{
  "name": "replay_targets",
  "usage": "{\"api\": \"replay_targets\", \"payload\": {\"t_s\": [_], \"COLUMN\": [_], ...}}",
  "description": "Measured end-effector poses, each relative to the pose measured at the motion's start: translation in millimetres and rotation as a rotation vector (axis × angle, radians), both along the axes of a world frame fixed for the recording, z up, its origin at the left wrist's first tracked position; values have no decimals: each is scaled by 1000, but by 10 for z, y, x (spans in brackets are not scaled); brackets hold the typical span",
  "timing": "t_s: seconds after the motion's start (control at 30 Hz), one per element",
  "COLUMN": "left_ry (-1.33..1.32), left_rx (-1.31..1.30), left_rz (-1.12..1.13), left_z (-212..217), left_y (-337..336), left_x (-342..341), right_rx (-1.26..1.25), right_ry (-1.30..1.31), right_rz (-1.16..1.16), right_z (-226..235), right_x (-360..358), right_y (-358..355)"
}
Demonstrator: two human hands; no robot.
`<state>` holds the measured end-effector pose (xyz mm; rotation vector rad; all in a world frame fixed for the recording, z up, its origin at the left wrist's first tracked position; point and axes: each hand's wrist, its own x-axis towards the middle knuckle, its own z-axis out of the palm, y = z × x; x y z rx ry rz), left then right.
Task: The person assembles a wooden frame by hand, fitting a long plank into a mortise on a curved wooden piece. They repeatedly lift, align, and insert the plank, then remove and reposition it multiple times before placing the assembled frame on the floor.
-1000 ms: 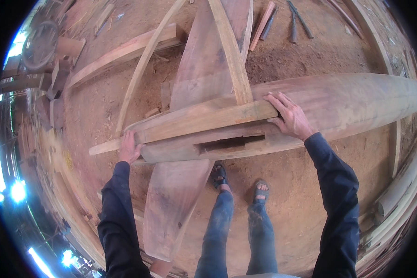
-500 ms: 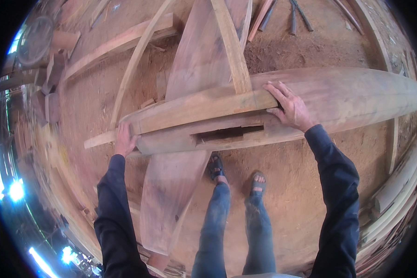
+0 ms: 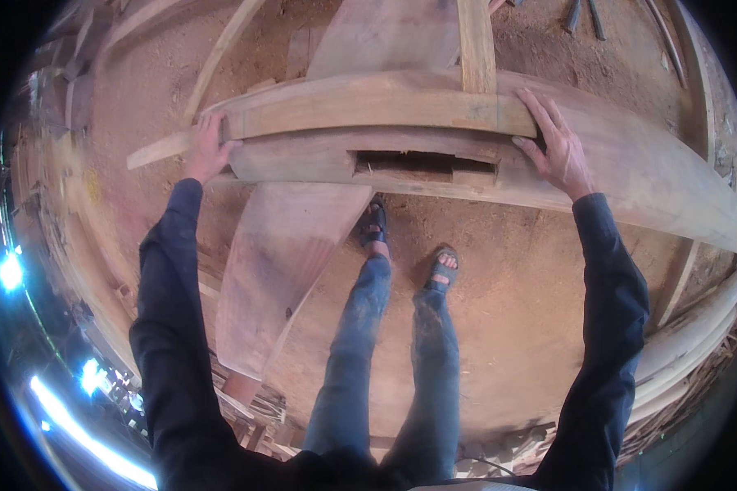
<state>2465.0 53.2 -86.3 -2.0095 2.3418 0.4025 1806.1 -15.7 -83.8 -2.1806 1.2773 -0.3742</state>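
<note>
A curved wooden timber (image 3: pixel 377 113) lies along the top of a long, tapered wooden board (image 3: pixel 630 159). Just on the near side of the timber, a rough rectangular slot (image 3: pixel 409 164) is cut into the board. At the timber's left part my left hand (image 3: pixel 210 149) is closed round it, thumb toward the board. My right hand (image 3: pixel 560 154) grips the squared right end, fingers over the top and thumb at the near edge. From near that end a wooden leg (image 3: pixel 477 49) extends away from me; a paler strip (image 3: pixel 160 152) sticks out past my left hand.
Another wide board (image 3: pixel 282 270) passes crosswise beneath the tapered one. My sandalled feet (image 3: pixel 442 268) stand on the dirt floor close to it. Dark rods (image 3: pixel 583 18) lie at the far right, and stacked timbers (image 3: pixel 692 331) line the right side.
My view has shifted and turned slightly, so the timber and boards now appear higher in the picture. Both hands keep hold of the timber at the same places.
</note>
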Motion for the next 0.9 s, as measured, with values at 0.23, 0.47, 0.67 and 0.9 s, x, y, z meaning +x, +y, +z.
{"api": "replay_targets", "payload": {"t_s": [0.23,0.47,0.67,0.9], "left_ry": [8,16,31,-13], "left_rx": [-9,90,-5,-42], "left_rz": [22,64,95,190], "left_z": [79,130,258,493], "left_y": [39,26,103,561], "left_x": [9,-1,286,790], "right_rx": [-21,14,-10,-34], "right_ry": [-23,-5,-1,24], "right_rz": [-10,-26,10,36], "right_z": [-107,-117,-85,-126], "right_x": [2,-22,0,-5], "right_y": [-1,-18,-29,-31]}}
